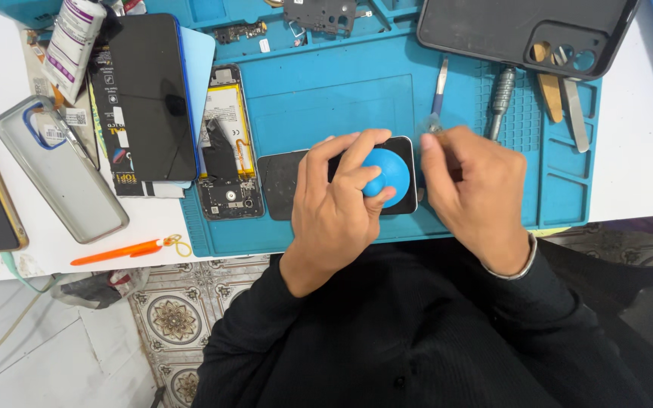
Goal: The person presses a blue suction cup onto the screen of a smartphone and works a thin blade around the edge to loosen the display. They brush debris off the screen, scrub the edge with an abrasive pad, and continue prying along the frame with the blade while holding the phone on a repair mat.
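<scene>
**Suction cup on a phone, both hands at its end**

The phone (406,198) lay flat near the front edge of the blue work mat (319,98), with a blue suction cup (387,172) stuck on it. The mat sat on a white table (636,166), above a patterned tile floor (171,317). My left hand (338,208) was curled around the suction cup, fingers closed over its top. My right hand (474,193) was pinched shut at the phone's right edge; what it gripped was too blurred to tell. Beside the phone on the left lay an opened phone (227,143) with its battery showing. A black case (519,30) rested at the mat's far corner, and an orange pen (119,251) lay on the table.
</scene>
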The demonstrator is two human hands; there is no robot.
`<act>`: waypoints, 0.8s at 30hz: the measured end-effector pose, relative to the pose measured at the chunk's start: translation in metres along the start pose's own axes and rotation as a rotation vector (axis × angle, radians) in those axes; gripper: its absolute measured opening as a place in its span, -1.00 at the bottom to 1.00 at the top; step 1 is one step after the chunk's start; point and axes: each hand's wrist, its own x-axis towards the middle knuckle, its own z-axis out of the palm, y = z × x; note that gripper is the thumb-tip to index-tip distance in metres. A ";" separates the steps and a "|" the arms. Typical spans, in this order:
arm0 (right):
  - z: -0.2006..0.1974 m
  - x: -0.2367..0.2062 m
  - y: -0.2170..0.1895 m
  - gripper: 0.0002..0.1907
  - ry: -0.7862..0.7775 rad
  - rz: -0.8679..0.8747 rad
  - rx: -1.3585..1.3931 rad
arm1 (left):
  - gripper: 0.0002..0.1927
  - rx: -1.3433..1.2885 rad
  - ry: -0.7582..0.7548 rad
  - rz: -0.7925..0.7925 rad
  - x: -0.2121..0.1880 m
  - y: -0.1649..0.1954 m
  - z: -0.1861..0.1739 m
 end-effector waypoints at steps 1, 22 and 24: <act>-0.001 0.001 -0.002 -0.91 0.004 -0.059 -0.022 | -0.66 0.001 -0.004 -0.007 0.000 0.000 0.000; 0.003 -0.020 -0.025 -0.69 -0.077 0.483 1.234 | -0.06 -0.237 1.087 -0.230 -0.010 0.003 -0.033; 0.005 -0.022 -0.024 -0.68 -0.151 0.514 1.347 | -0.05 -0.525 0.911 -0.420 -0.016 0.007 -0.030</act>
